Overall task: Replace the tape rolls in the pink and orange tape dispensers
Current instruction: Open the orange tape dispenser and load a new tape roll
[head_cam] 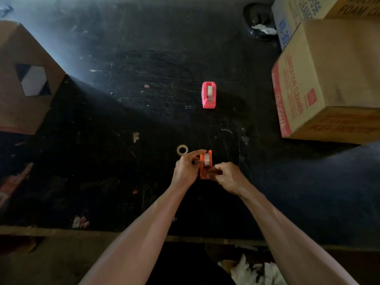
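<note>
The orange tape dispenser (pixel 205 163) stands on the dark table between my two hands, with a whitish tape roll (pixel 207 159) seated in it. My left hand (pixel 186 168) grips its left side, fingers curled over the top. My right hand (pixel 227 176) pinches at its near end, where the fingers hide the cutter. A thin, nearly bare tape roll (pixel 182 149) lies flat on the table just left of the dispenser. Farther away the pink tape dispenser (pixel 209 95) stands alone, a whitish roll showing in its slot.
Cardboard boxes (pixel 329 79) are stacked at the right and another box (pixel 26 79) sits at the left. A black bag with crumpled paper (pixel 260 23) lies at the back right. The table's wooden front edge (pixel 102 233) runs below my arms.
</note>
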`<state>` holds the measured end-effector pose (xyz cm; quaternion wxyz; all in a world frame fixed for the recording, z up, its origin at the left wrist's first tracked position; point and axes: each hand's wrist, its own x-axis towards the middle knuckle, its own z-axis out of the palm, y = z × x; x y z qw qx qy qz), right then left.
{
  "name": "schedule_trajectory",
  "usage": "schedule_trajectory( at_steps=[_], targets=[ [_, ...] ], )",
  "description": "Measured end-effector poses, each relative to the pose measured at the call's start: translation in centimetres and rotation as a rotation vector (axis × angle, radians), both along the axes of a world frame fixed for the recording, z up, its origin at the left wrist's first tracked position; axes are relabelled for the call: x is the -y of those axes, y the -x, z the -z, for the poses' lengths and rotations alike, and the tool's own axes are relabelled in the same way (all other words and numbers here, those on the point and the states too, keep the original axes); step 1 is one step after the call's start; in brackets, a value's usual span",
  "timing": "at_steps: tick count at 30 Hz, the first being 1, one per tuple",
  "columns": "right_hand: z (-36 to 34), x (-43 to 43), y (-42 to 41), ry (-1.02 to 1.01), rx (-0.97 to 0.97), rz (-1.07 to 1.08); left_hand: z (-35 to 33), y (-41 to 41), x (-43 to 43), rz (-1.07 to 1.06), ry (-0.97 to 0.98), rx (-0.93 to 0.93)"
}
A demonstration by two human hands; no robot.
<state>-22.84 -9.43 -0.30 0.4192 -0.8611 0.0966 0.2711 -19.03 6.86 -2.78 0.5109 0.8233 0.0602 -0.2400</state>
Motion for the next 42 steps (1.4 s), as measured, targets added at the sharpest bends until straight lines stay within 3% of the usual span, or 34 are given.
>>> schedule_trajectory(
  at_steps=[8,17,31,34,42],
  targets=[
    [-0.5,-0.4,-0.1,-0.025,-0.035,-0.011,-0.1,0.1,0.1,-0.017,0.036,-0.004],
    [-0.3,-0.6,0.4,0.003,0.051,-0.024,-0.2,0.4,0.1,-0.025,0.043,0.011],
    [1.9,-2.5,4.7,0.062,0.291,0.165,-0.3,0.4,0.6,-0.041,0.018,0.005],
    [2.7,-3.2,5.2,0.177,0.386,0.158,-0.5,0.4,0.6,-0.037,-0.003,0.014],
    [3.5,-3.5,6.4,0.215,0.585,0.129,-0.7,0.2,0.3,-0.009,-0.018,0.020]
  ],
)
